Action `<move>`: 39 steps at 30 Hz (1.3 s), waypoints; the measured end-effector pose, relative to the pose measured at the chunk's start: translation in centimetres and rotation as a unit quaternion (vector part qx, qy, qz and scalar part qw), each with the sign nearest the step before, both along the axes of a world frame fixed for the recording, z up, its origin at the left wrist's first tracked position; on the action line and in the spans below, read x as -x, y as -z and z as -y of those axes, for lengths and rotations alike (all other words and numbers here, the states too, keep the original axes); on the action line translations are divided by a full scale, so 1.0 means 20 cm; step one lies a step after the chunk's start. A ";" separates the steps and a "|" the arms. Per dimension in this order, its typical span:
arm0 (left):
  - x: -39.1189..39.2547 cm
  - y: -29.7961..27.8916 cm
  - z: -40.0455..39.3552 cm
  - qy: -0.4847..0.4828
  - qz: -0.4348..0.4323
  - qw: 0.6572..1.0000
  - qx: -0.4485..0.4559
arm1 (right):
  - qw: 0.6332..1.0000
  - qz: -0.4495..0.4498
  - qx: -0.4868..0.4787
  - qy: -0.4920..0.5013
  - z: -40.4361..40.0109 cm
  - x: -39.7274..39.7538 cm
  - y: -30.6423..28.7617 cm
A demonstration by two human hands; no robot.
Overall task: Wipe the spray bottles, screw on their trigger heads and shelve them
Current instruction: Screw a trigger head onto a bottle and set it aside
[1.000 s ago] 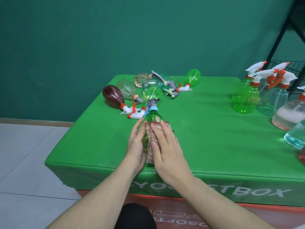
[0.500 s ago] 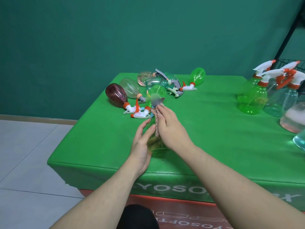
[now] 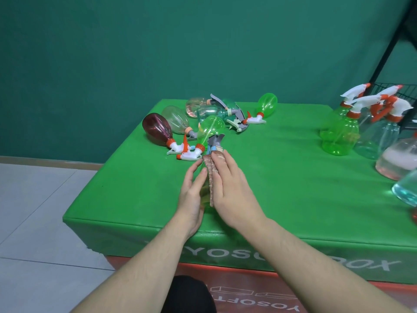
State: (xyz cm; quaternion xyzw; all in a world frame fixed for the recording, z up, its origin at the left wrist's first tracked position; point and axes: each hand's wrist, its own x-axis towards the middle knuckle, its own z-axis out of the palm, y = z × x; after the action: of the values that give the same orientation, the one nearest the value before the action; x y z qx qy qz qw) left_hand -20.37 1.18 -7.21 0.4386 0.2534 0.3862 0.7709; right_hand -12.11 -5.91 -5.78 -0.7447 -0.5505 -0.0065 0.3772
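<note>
Two hands [image 3: 191, 193] [image 3: 234, 188], one bottle [image 3: 204, 195] (one cloth [image 3: 212, 175])

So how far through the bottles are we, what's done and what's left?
Done, apparently: a group of upright bottles with trigger heads stands at the table's right, not yet shelved. In hand: the left hand steadies a green bottle while the right hand presses a brown cloth against it. Left: the pile of lying bottles behind, then shelving on the black rack.
</note>
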 end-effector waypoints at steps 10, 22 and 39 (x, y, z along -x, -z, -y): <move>-0.01 0.01 -0.02 -0.024 0.018 0.999 0.040 | 0.997 0.059 -0.035 -0.040 0.15 0.10 0.11; -0.01 0.03 -0.04 0.003 0.011 0.999 0.038 | 0.999 -0.042 -0.017 -0.028 0.15 0.10 0.09; 0.00 0.05 -0.07 0.045 0.040 0.997 0.043 | 0.978 -0.208 0.030 0.011 -0.15 -0.08 -0.14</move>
State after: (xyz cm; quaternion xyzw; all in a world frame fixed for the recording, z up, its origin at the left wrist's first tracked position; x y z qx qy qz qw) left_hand -20.46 2.52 -8.26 0.4002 0.2182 0.3572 0.8152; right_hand -10.59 -3.01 -2.94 -0.7466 -0.4519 0.1607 0.4611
